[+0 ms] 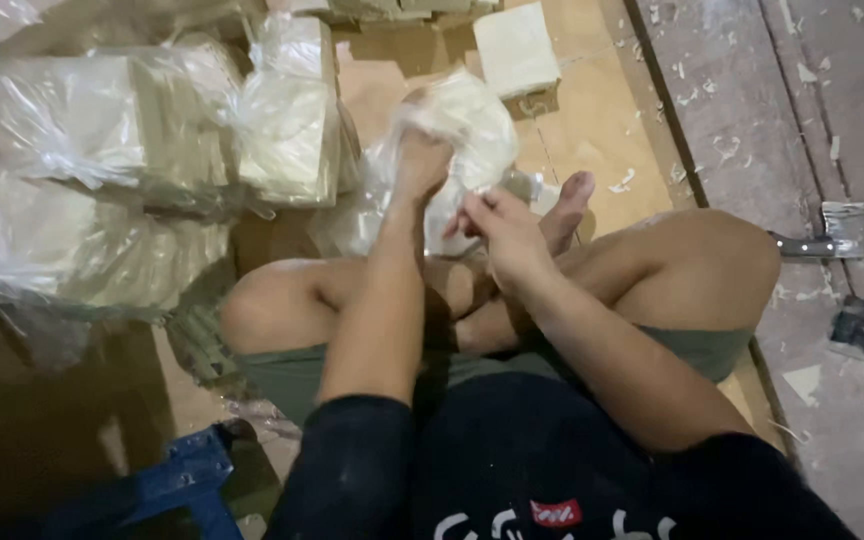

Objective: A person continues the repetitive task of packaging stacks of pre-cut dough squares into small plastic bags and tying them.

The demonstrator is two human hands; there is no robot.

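I sit cross-legged on a wooden floor (592, 130). My left hand (420, 160) reaches forward and grips the top of a clear plastic bag (467, 125) with a pale block inside. My right hand (502, 225) is closed on the lower side of the same bag, just above my bare foot (567, 205). The bag rests in front of my crossed legs and is partly hidden by both hands.
Several bagged pale blocks (102, 130) are stacked at the left, one more (287, 130) beside them. An unwrapped pale block (515, 50) lies at the top. A cleaver (852, 232) rests on the grey concrete at right. A blue object (187, 475) sits bottom left.
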